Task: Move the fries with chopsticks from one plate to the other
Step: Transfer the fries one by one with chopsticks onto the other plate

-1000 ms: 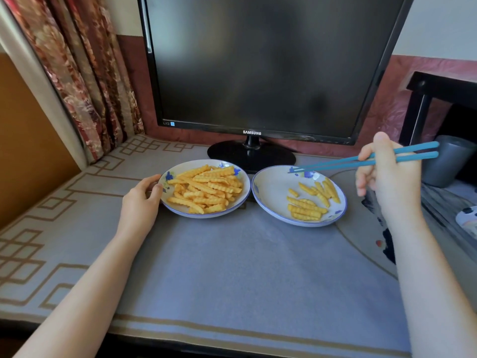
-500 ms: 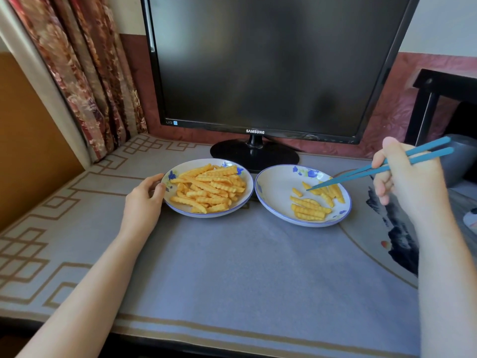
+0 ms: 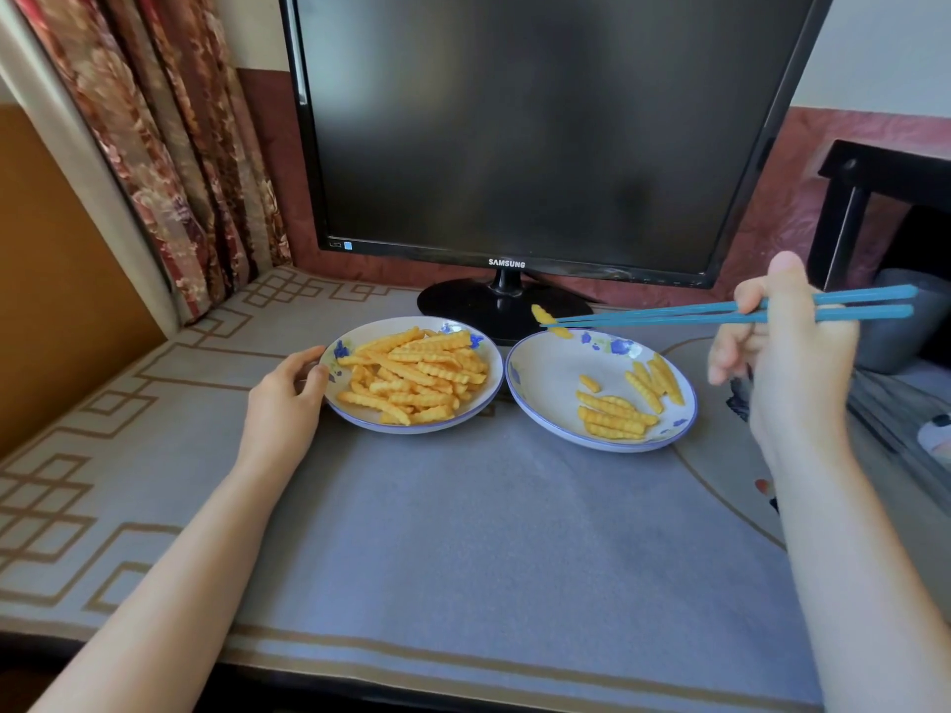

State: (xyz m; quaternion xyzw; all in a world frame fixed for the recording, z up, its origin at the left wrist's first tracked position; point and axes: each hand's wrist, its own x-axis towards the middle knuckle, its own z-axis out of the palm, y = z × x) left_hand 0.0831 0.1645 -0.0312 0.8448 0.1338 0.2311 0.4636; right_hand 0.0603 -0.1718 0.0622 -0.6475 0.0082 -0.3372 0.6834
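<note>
Fries [image 3: 411, 375], crinkle-cut, ridged and golden, heap the left plate [image 3: 360, 419], just front-left of the monitor stand [image 3: 463, 306]. Roughly nine more lie on the right plate [image 3: 545, 373], front-right of it. Both plates are round and white with blue flowers. One fry [image 3: 549, 321] hangs at the stand's front edge, pinched between two slim teal chopsticks [image 3: 669, 313] gripped by the right hand [image 3: 787, 352]. With curled fingers, the left hand [image 3: 283, 398] holds the left plate's rim.

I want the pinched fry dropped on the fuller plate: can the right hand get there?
Probably yes. The right hand holds the chopsticks with the fry lifted at their tips; nothing stands between it and the fuller plate, whose left rim the left hand holds.
</note>
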